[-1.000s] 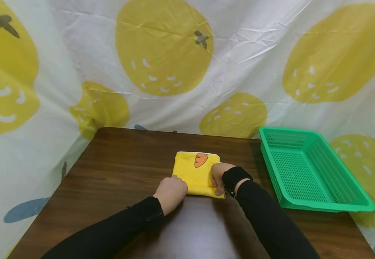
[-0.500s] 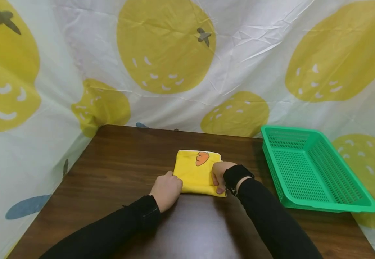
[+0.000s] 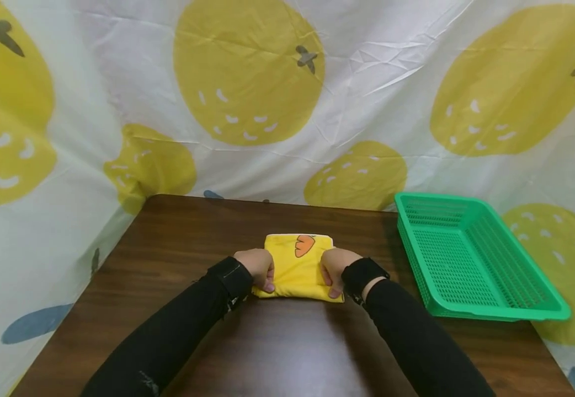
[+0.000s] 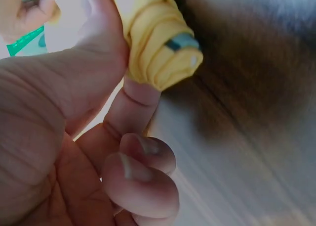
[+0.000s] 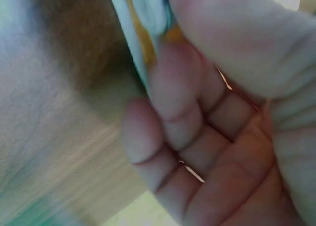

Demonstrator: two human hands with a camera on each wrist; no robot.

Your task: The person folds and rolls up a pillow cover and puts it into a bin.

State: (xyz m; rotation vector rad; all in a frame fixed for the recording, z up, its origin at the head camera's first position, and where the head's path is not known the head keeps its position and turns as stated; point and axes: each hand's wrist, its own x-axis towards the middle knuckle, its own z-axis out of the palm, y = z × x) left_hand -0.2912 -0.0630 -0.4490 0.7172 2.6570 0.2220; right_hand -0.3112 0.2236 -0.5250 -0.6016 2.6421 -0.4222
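Observation:
A folded yellow cloth (image 3: 294, 270) with an orange carrot print lies on the table in the head view. At its near left corner, my left hand (image 3: 259, 267) pinches the layers between thumb and index finger. In the left wrist view the gathered cloth edge (image 4: 160, 43) pokes out past the thumb, its folds stacked. My right hand (image 3: 338, 267) grips the near right corner. The right wrist view is blurred, with a white and orange strip of cloth (image 5: 140, 23) between thumb and curled fingers.
A green plastic basket (image 3: 414, 275) stands to the right on the brown wooden table (image 3: 188, 248). A white curtain (image 3: 367, 88) with yellow fruit prints hangs behind the table and along its sides.
My left hand has turned over at the cloth's left side, and its thumb now shows on the near left corner. My right hand stays at the right corner.

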